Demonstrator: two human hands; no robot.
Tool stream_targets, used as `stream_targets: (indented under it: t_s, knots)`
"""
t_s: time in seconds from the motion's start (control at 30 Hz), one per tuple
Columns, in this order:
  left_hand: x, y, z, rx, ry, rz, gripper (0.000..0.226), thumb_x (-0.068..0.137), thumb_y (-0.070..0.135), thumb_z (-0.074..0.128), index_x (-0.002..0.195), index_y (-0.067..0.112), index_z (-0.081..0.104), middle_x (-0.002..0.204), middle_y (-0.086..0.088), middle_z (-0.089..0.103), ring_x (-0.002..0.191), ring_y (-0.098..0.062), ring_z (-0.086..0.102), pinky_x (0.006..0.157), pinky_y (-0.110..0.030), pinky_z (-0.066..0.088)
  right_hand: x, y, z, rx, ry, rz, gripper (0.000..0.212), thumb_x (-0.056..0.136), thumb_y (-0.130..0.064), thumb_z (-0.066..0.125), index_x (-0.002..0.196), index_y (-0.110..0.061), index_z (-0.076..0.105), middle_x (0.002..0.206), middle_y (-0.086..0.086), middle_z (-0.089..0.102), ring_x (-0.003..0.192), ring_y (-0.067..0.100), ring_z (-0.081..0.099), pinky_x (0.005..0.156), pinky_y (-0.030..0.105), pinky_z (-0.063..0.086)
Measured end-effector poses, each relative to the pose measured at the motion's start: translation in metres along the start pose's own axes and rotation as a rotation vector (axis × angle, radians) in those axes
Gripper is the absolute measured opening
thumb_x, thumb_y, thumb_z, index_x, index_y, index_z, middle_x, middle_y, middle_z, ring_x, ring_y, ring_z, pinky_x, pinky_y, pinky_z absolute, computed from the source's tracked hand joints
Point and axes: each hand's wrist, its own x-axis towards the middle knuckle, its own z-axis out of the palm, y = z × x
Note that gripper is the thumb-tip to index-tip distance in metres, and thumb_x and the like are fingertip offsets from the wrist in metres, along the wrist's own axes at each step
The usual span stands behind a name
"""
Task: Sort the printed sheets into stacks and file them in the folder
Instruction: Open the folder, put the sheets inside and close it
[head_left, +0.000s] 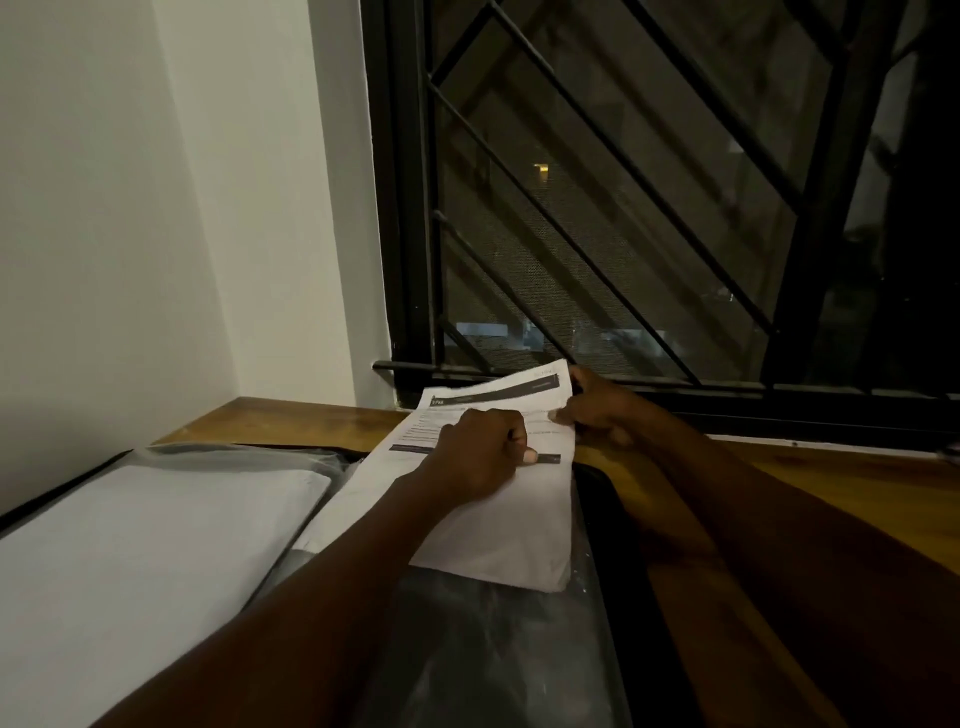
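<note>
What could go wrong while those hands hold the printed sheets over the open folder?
1. The left hand and right hand both grip the printed sheets near the far end; pulling apart could crease or tear them.
2. Their near end lies loose on the glossy sleeve of the folder, so they might slide askew.
3. The light is dim, so a page could be misfiled.
</note>
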Motion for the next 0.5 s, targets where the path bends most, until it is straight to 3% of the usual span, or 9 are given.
stream_targets:
  t_s: [0.13, 0.27, 0.3, 0.4, 0.5]
  knots:
    - [0.000, 0.007, 0.003, -0.063, 0.017, 0.014, 0.028, 0.089, 0.026, 0.065, 0.066, 0.028, 0.049, 0.086, 0.004, 0.061, 0.091, -0.019, 0.057, 0.086, -0.039, 0.046, -0.002, -0.016, -0.015, -0.056, -0.107, -0.006, 0.060, 0.086, 0.011, 0.055, 0.139, -0.011, 0.037, 0.128, 0.015, 0.056, 0.106, 0.027, 0.057, 0.081, 0.036, 0.052]
    - [0.001, 0.013, 0.000, -0.045, 0.024, 0.001, 0.017, 0.090, 0.019, 0.062, 0.075, 0.022, 0.054, 0.092, -0.001, 0.064, 0.094, -0.021, 0.060, 0.087, -0.041, 0.049, -0.007, -0.023, -0.001, -0.232, -0.331, 0.143, 0.055, 0.089, 0.004, 0.055, 0.138, -0.015, 0.040, 0.098, 0.009, 0.063, 0.079, 0.017, 0.060, 0.063, 0.025, 0.054]
    - [0.001, 0.012, -0.001, -0.035, 0.029, -0.010, 0.015, 0.091, 0.019, 0.061, 0.078, 0.021, 0.055, 0.094, -0.003, 0.065, 0.094, -0.021, 0.060, 0.087, -0.041, 0.049, -0.006, -0.020, -0.001, -0.179, -0.364, 0.178, 0.051, 0.088, 0.005, 0.055, 0.134, -0.013, 0.045, 0.098, 0.008, 0.065, 0.081, 0.017, 0.063, 0.064, 0.025, 0.057]
    - [0.001, 0.011, -0.002, -0.058, 0.029, -0.027, 0.011, 0.090, 0.023, 0.063, 0.081, 0.020, 0.058, 0.094, -0.003, 0.066, 0.093, -0.021, 0.059, 0.088, -0.040, 0.049, -0.005, -0.010, -0.007, -0.014, -0.428, 0.240, 0.043, 0.084, 0.004, 0.062, 0.124, -0.009, 0.056, 0.114, 0.012, 0.067, 0.103, 0.024, 0.066, 0.089, 0.034, 0.054]
    - [-0.001, 0.015, 0.001, -0.094, -0.014, -0.006, 0.014, 0.090, 0.021, 0.063, 0.079, 0.020, 0.056, 0.094, -0.003, 0.065, 0.094, -0.020, 0.060, 0.088, -0.038, 0.048, 0.002, -0.008, -0.006, -0.153, -0.243, 0.099, 0.041, 0.087, -0.011, 0.065, 0.126, -0.015, 0.054, 0.112, 0.006, 0.062, 0.096, 0.019, 0.062, 0.081, 0.031, 0.054]
